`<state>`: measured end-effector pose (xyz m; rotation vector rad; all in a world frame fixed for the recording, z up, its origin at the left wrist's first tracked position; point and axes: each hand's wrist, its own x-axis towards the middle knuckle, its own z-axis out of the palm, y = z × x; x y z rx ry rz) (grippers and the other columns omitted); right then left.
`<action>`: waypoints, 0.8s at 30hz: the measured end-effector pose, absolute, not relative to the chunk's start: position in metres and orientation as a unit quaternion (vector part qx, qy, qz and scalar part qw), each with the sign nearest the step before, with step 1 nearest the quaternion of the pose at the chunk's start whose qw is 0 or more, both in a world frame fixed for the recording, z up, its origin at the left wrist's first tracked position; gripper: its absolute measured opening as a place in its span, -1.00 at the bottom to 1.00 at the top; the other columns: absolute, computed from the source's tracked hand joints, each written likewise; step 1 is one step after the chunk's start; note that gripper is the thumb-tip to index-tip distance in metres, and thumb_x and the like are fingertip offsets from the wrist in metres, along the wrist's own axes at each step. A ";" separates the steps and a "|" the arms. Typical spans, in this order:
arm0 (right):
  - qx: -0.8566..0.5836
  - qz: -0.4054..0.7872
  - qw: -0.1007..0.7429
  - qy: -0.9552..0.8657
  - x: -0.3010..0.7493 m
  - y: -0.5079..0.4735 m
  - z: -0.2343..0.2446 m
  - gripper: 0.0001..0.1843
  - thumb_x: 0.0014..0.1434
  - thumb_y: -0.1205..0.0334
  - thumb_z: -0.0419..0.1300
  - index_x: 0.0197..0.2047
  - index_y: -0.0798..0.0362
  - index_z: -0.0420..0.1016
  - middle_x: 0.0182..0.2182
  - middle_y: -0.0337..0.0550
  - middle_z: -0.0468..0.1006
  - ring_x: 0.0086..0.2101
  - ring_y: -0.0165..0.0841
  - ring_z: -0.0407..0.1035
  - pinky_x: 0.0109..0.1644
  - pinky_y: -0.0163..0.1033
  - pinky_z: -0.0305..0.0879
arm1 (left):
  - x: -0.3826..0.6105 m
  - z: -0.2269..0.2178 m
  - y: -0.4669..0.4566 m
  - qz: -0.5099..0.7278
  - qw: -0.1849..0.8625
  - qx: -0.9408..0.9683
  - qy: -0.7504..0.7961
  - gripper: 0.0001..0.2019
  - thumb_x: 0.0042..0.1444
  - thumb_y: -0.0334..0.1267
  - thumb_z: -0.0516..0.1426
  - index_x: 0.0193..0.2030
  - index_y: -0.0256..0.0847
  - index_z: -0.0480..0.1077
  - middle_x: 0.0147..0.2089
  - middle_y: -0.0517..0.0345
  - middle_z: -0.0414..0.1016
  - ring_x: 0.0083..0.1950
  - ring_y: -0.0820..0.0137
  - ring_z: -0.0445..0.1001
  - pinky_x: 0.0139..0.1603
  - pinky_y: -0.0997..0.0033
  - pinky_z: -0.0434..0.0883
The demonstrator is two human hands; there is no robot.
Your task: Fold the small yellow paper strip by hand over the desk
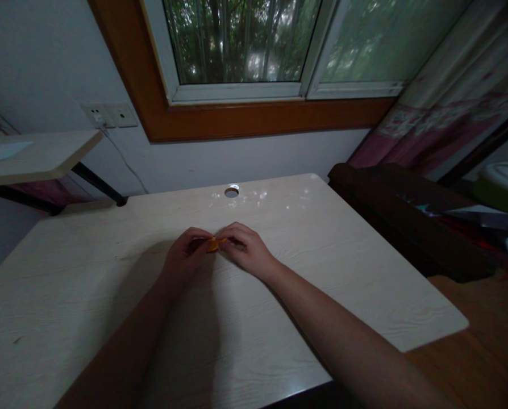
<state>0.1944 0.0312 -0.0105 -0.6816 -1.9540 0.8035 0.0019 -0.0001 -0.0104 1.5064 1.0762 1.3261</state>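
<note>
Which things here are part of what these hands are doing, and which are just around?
In use:
- small orange item, at the fingertips of the left hand and right hand
- table beneath

Just around:
- raised shelf
- wall socket
- pale cord
- curtain

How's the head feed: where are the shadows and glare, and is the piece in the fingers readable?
Head view: dim overall, brightest at the window; head view: glare spots on the tabletop near the round hole, soft shadow beside the left hand; head view: orange piece between left and right hand is small, partly covered, hard to read.
</note>
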 end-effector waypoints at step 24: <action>-0.300 0.372 0.455 -0.751 0.192 0.031 -0.013 -0.86 0.15 0.30 0.24 -0.18 -0.01 0.52 -0.24 -0.15 0.52 -0.28 -0.40 0.42 -0.27 -0.31 0.33 | -0.003 -0.020 0.005 0.507 0.320 0.680 0.423 -0.82 0.10 -0.21 0.25 -0.15 -0.14 0.46 -0.14 0.06 0.45 -0.13 0.34 0.49 -0.09 0.29 0.50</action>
